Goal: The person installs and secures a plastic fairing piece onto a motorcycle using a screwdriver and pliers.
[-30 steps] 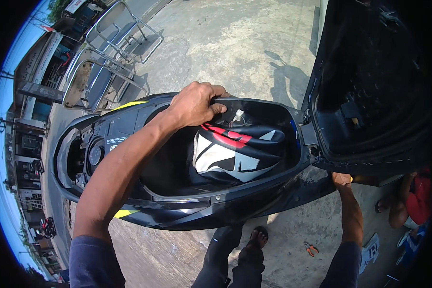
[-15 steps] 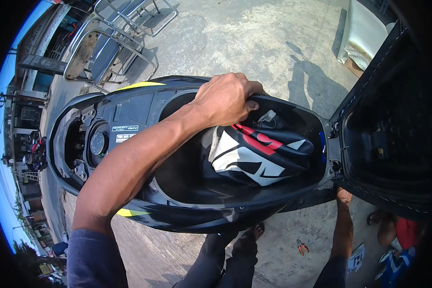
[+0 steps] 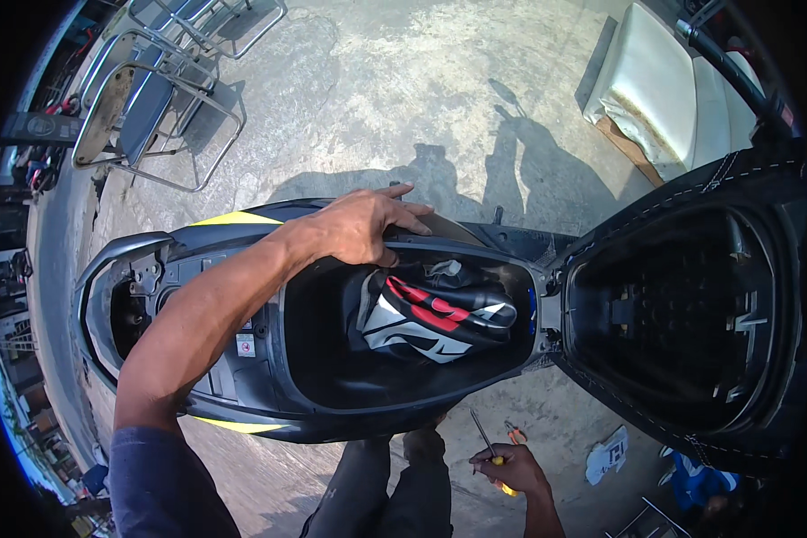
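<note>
A black scooter with yellow stripes lies across the view, its seat raised and its storage compartment [image 3: 332,386] uncovered. Inside sits a black, white and red bundle of shiny material [image 3: 421,327]. My left hand [image 3: 368,224] rests over the compartment's far rim, fingers stretched out and apart on the outer side panel, thumb toward the inside. Below the near side of the scooter, my right hand [image 3: 514,468] is closed round a screwdriver [image 3: 482,433] with a yellow handle. Its metal shaft points up toward the scooter body.
The raised seat [image 3: 681,314] stands at the right on its hinge. Orange-handled pliers [image 3: 516,434] and a white printed sheet [image 3: 606,455] lie on the concrete. Metal-framed chairs [image 3: 152,108] are at the far left, a white padded seat [image 3: 646,90] at the far right.
My right hand has come away from under the seat hinge, leftward and nearer, with the screwdriver now visible. My left hand has loosened, its fingers straightening on the rim. The view has shifted.
</note>
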Demonstrator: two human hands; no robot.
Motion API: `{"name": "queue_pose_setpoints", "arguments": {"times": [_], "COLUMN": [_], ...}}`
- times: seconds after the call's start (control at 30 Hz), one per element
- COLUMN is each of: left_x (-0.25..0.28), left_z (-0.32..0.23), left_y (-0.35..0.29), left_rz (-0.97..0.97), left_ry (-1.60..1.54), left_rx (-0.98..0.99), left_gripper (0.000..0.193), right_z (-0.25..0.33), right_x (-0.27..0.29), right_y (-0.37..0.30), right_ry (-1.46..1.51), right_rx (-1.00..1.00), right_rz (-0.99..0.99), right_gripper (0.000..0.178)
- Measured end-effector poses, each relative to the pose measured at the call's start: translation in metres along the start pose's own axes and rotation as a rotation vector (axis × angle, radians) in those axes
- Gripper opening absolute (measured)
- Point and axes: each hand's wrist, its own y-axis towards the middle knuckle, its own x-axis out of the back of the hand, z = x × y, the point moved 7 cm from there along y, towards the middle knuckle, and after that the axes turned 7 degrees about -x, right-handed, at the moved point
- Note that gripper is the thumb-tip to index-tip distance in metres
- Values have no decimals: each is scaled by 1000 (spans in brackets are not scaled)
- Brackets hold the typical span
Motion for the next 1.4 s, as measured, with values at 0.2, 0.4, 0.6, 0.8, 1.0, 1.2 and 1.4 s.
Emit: {"name": "queue_pose_setpoints", "arguments": {"times": [0.2,0.4,0.6,0.8,1.0,1.2,1.4], "left_x": [-1,-3,-1,3,3,-5,-11], "left_z": [13,14,12,11,15,18,19], "left_y": [-1,-1,-3,-2,-3,-4,-1], "left_rz": [-2,49,48,57,50,-3,-45], "left_ry": [-51,-71,-83,-92,-148,-152,-123], "left_rx": [15,53,26,28,40,32,34], "left_gripper": [64,59,53,52,48,44,43], "right_z": [270,369,383,386,400,386,393], "right_x": [-21,-34,-53,-59,-69,-55,-74], "right_y": [-37,15,21,20,21,36,29], "right_ry": [447,-96,-342,-353,-511,-375,-808], "right_rx": [812,900,866,783,640,427,614], "right_rz": [-399,-776,-900,-951,-810,-898,-1088], "right_gripper": [15,21,15,15,12,19,18]}}
